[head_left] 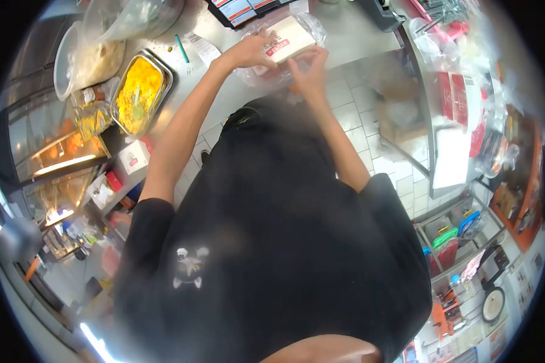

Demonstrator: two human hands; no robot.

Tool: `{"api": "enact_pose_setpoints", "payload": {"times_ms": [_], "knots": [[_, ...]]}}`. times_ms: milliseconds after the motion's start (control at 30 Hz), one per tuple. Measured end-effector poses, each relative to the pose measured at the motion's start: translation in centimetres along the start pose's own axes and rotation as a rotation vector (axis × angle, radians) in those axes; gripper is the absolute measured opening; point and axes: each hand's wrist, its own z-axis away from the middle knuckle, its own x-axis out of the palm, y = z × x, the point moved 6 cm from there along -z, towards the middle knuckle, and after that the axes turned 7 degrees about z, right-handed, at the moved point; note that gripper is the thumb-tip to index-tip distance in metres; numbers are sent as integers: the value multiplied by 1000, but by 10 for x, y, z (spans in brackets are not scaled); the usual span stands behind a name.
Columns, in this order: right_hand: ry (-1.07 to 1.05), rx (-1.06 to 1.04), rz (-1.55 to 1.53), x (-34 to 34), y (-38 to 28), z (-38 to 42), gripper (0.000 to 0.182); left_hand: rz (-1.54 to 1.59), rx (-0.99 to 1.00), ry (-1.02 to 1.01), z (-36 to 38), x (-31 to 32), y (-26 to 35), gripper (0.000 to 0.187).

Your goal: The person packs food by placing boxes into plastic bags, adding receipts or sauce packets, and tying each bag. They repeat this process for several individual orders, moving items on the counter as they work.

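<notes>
A white food box (293,37) with a red label and dark print is held over the far edge of the metal counter. My left hand (251,51) grips its left end, fingers on the top and thumb along the near side. At its near right edge, my right hand (310,69) holds on with thumb and fingers bent. Clear plastic, seemingly a bag (313,25), lies crumpled around and beneath the box. The fingertips of my right hand are partly hidden.
To the left on the counter (181,78) are a metal tray of yellow food (140,91) with a utensil in it, clear tubs (94,63), a green pen (181,48) and a paper slip (204,48). A black dispenser (384,15) stands at the upper right.
</notes>
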Motion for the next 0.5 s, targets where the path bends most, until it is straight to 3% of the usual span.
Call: {"api": "enact_pose_setpoints", "payload": {"times_ms": [67,133,200,267,300,433,500], "knots": [[62,-118,130,-8,-4,2,47,-66,102,4,0,10,-1,89],[-65,178,-157,-3,14,9,38,-202,56,181,5,23,-3,96],[-126,154,-62,-5,23,14,35,-240,44,211,12,36,14,100],[-321,277,-9,-1,24,21,35,-406,2,473,20,38,29,96],[-302,200,102,-3,17,18,30,-483,31,525,20,40,35,91],[-272,186,162,-3,4,7,27,-535,29,616,25,43,44,84],[-273,321,61,-1,8,-1,27,-466,99,671,26,40,46,79]]}}
